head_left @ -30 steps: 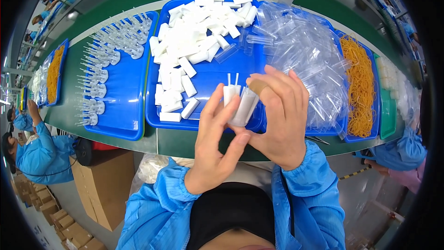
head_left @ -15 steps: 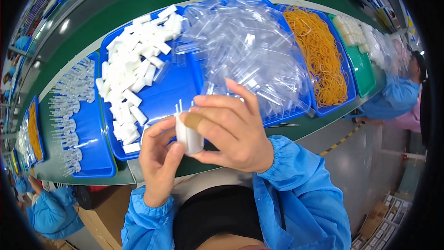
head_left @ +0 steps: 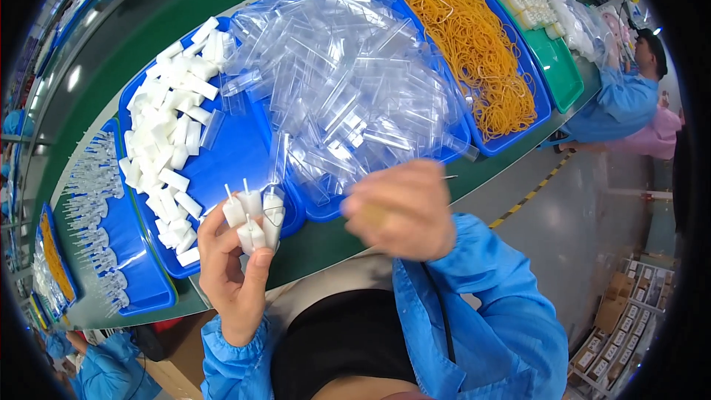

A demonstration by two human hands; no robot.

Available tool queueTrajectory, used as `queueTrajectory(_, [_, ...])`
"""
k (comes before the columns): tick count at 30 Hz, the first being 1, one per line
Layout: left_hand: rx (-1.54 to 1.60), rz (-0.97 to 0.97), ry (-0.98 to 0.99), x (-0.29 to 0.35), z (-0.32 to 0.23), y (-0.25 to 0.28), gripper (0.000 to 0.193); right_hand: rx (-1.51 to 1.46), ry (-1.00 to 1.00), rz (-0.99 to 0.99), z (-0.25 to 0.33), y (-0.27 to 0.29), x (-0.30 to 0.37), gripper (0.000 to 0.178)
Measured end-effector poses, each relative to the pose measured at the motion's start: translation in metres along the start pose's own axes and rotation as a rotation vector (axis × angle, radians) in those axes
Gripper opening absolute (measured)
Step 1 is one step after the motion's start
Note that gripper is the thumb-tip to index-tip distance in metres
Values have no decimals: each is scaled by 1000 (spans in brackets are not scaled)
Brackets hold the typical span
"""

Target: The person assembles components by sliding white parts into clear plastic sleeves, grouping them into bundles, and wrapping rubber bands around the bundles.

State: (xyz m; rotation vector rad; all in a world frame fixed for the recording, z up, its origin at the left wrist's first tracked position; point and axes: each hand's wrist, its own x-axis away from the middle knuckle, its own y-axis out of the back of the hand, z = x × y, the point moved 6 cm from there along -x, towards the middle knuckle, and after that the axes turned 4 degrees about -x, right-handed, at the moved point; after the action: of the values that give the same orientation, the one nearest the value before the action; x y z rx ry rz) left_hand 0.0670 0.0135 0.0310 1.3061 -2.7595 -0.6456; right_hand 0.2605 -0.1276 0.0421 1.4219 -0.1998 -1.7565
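Note:
My left hand (head_left: 237, 267) is closed around several small white pieces (head_left: 252, 233), its thumb and fingers pressing them into a bundle. Thin white stems stick up from the tops of some of them. The rightmost piece stands taller and looks partly see-through. Apart from it, to the right, my right hand (head_left: 404, 211) is smeared by motion in front of the near edge of the clear sleeve tray. A tan band shows on one of its fingers. Whether it holds anything cannot be made out.
Blue trays hold white foam-like blocks (head_left: 174, 118), clear plastic sleeves (head_left: 348, 81), orange rubber bands (head_left: 474, 52) and small clear stemmed parts (head_left: 92, 211). A green tray (head_left: 555, 74) with white pieces stands at right. Co-workers in blue (head_left: 629, 107) are at both sides.
My right hand has come off the white bundle and moved right. My left hand keeps hold of it, and the stemmed tops now show. The whole view has shifted.

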Motion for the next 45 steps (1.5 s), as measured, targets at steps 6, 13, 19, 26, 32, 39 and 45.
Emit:
queueTrajectory(6, [102, 0, -7, -7, -1, -9, 26, 474, -345, -262, -15, 94, 50, 31])
queueTrajectory(13, [6, -108, -140, 2, 2, -3, 29, 349, -379, -41, -2, 63, 84, 31])
queueTrajectory(19, [55, -358, -198, 29, 9, 11, 34, 171, -1026, -494, -39, 83, 218, 5])
queueTrajectory(26, [36, -239, -255, 26, -9, -5, 31, -285, -1422, -549, -63, -20, 364, 16])
queueTrajectory(32, [-8, -206, -257, 26, -16, -3, 30, -65, -1370, -760, -56, 40, 292, 18])
queueTrajectory(39, [8, -299, -208, 27, -14, 0, 27, 0, -816, -679, -15, 92, 155, 9])
queueTrajectory(45, [31, -310, -257, 29, -3, 6, 27, 70, -160, -119, 24, 14, 28, 26])
